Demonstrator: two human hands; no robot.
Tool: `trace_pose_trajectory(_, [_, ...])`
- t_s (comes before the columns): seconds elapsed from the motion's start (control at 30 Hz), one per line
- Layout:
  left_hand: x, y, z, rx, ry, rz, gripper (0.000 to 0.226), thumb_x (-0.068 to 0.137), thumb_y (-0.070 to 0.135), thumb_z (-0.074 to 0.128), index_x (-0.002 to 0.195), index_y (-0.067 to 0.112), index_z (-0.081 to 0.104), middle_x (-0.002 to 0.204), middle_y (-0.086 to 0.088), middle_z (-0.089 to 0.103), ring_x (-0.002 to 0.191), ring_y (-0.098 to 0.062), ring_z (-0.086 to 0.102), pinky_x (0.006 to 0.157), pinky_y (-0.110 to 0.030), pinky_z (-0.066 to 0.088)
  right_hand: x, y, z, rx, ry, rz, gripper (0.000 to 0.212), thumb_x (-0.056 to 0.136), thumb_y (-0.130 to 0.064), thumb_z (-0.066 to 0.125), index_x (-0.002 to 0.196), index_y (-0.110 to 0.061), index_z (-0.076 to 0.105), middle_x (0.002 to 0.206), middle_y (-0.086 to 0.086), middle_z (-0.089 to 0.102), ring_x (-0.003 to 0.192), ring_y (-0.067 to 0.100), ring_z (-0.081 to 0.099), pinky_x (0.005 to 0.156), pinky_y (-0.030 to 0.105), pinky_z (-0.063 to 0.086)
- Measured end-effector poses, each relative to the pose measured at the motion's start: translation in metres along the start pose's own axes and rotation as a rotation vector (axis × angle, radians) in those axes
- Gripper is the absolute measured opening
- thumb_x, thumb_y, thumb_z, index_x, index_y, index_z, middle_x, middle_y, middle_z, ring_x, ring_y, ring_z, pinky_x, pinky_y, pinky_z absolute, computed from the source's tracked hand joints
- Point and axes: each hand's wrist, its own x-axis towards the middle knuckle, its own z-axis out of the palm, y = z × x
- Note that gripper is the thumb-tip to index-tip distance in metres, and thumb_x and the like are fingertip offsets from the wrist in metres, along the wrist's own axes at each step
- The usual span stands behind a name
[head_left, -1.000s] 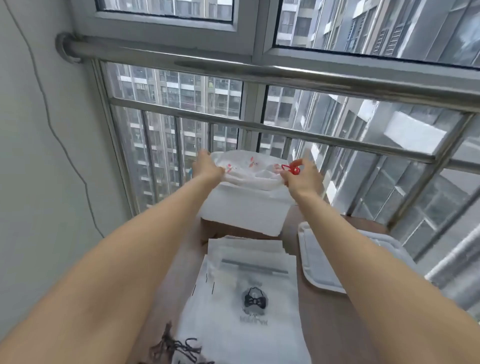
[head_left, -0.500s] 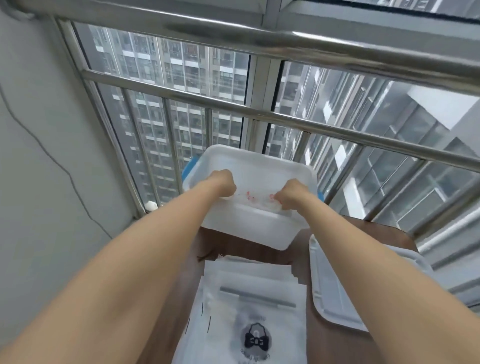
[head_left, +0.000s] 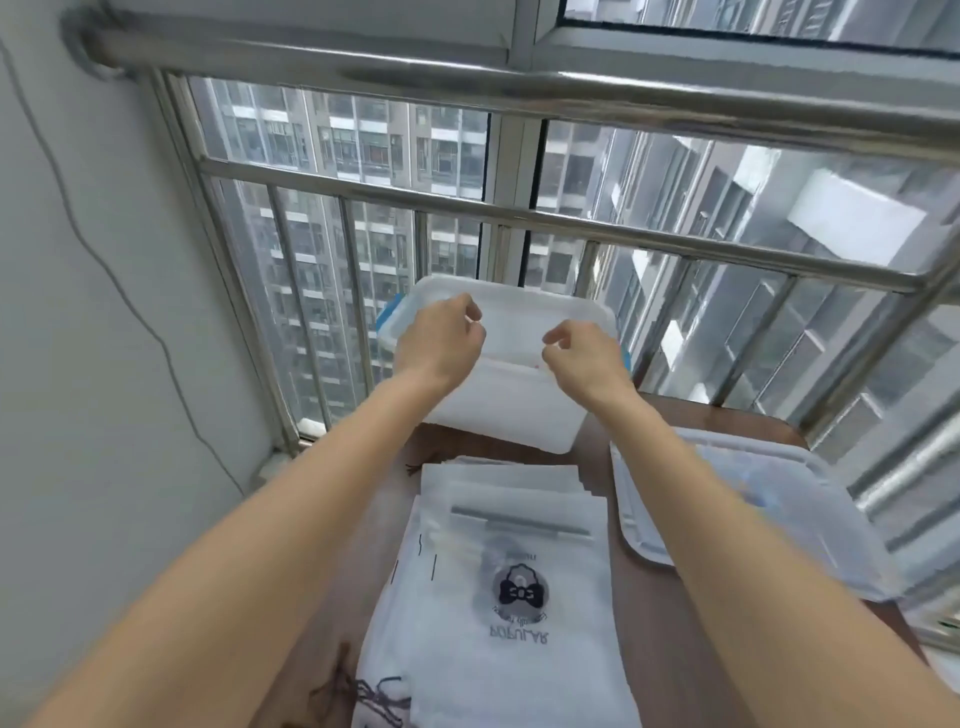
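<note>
Both hands hover over the white plastic bin (head_left: 498, 415), which stands at the far end of the brown table (head_left: 654, 649), close against the window railing (head_left: 519, 88). The left hand (head_left: 441, 340) is over the bin's left part, its fingers loosely curled and the thumb tip close to the forefinger. The right hand (head_left: 584, 356) is over the right part, curled in the same loose way. Neither seems to hold anything, though the blur around the fingertips makes that hard to confirm. The two hands are apart, with a bare stretch of the bin's inside between them. A small speck of red (head_left: 537, 366) shows in the bin just left of the right hand; what it is cannot be made out. Nearer on the table lies a stack of white bags (head_left: 509, 525), the top one printed with a dark bow logo (head_left: 521, 590). To the right of the stack, a white lid (head_left: 644, 540) rests flat, reaching past the table's right edge. At the near left edge of the stack lies a tangle of dark string (head_left: 363, 696). A thin cable (head_left: 130, 312) runs down the wall on the left.
</note>
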Motion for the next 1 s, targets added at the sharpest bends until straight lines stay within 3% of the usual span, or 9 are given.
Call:
trace_pose_trajectory(0.1, [-0.049, 0.001, -0.011, -0.043, 0.055, 0.044, 0.021, 0.093, 0.017, 0.047, 0.108, 0.012, 0.06, 0.088, 0.001, 0.063, 0.087, -0.022, 0.06, 0.077, -0.036, 0.051, -0.051, 0.001, -0.002, 0.053, 0.03, -0.047, 0.029, 0.091, -0.015, 0.047, 0.116, -0.01, 0.061, 0.12, 0.009, 0.062, 0.112, 0.023, 0.055, 0.092, 0.032, 0.041])
trace_pose_trajectory(0.23, [-0.112, -0.004, -0.019, -0.036, -0.021, 0.031, 0.02, 0.091, 0.017, 0.05, 0.107, 0.013, 0.061, 0.084, 0.003, 0.058, 0.083, -0.019, 0.057, 0.072, -0.029, 0.043, -0.122, 0.008, 0.004, 0.084, 0.048, -0.065, 0.031, 0.087, -0.013, 0.051, 0.116, -0.01, 0.06, 0.114, 0.009, 0.065, 0.108, 0.024, 0.058, 0.094, 0.034, 0.043])
trace_pose_trajectory(0.3, [-0.141, -0.007, -0.023, -0.068, -0.115, 0.038, 0.017, 0.09, 0.018, 0.052, 0.104, 0.015, 0.062, 0.084, 0.002, 0.06, 0.085, -0.02, 0.061, 0.076, -0.032, 0.05, -0.154, 0.017, 0.008, 0.077, -0.008, -0.085, 0.03, 0.088, -0.013, 0.052, 0.116, -0.01, 0.06, 0.111, 0.008, 0.066, 0.106, 0.024, 0.059, 0.094, 0.035, 0.045])
trace_pose_trajectory(0.43, [-0.196, -0.017, -0.028, -0.066, -0.391, 0.086, 0.016, 0.092, 0.028, 0.055, 0.1, 0.018, 0.063, 0.092, 0.002, 0.066, 0.08, -0.014, 0.058, 0.064, -0.021, 0.045, -0.205, 0.038, 0.014, 0.083, -0.241, -0.101, 0.025, 0.09, -0.02, 0.056, 0.114, -0.015, 0.061, 0.109, 0.005, 0.066, 0.1, 0.017, 0.061, 0.084, 0.03, 0.049])
trace_pose_trajectory(0.57, [-0.243, -0.034, -0.033, -0.067, -0.696, 0.08, 0.039, 0.077, 0.043, 0.073, 0.109, 0.025, 0.062, 0.109, 0.009, 0.062, 0.1, -0.008, 0.057, 0.08, -0.019, 0.045, -0.242, 0.048, 0.014, 0.121, -0.419, -0.063, 0.036, 0.082, -0.031, 0.069, 0.115, -0.02, 0.059, 0.107, 0.003, 0.067, 0.097, 0.015, 0.062, 0.083, 0.027, 0.046])
trace_pose_trajectory(0.63, [-0.255, -0.044, -0.031, -0.041, -0.737, 0.089, 0.043, 0.07, 0.038, 0.079, 0.109, 0.028, 0.063, 0.112, 0.01, 0.058, 0.105, -0.006, 0.054, 0.087, -0.023, 0.045, -0.253, 0.052, 0.015, 0.148, -0.517, -0.032, 0.045, 0.075, -0.031, 0.076, 0.114, -0.024, 0.055, 0.108, 0.001, 0.065, 0.101, 0.013, 0.061, 0.089, 0.029, 0.047])
trace_pose_trajectory(0.77, [-0.257, -0.051, -0.028, -0.076, -0.52, 0.141, 0.012, 0.08, 0.022, 0.073, 0.091, 0.021, 0.07, 0.087, 0.006, 0.066, 0.082, -0.008, 0.059, 0.076, -0.023, 0.042, -0.258, 0.064, 0.018, 0.104, -0.481, -0.066, 0.036, 0.073, -0.019, 0.077, 0.1, -0.021, 0.054, 0.107, 0.0, 0.06, 0.098, 0.013, 0.059, 0.086, 0.029, 0.05])
trace_pose_trajectory(0.87, [-0.253, -0.049, -0.028, -0.066, -0.27, 0.088, 0.02, 0.088, 0.025, 0.064, 0.101, 0.012, 0.071, 0.095, -0.003, 0.061, 0.085, -0.013, 0.053, 0.071, -0.018, 0.031, -0.253, 0.065, 0.017, 0.054, -0.236, -0.157, 0.012, 0.083, -0.021, 0.068, 0.094, -0.018, 0.064, 0.098, 0.0, 0.064, 0.091, 0.013, 0.058, 0.076, 0.022, 0.041])
trace_pose_trajectory(1.0, [-0.246, -0.049, -0.028, -0.103, -0.072, -0.023, 0.027, 0.091, 0.023, 0.059, 0.114, 0.01, 0.068, 0.097, -0.009, 0.053, 0.088, -0.017, 0.049, 0.08, -0.019, 0.034, -0.25, 0.058, 0.016, -0.023, 0.004, -0.198, 0.024, 0.09, -0.029, 0.059, 0.104, -0.013, 0.07, 0.095, 0.002, 0.052, 0.084, 0.012, 0.048, 0.072, 0.017, 0.028])
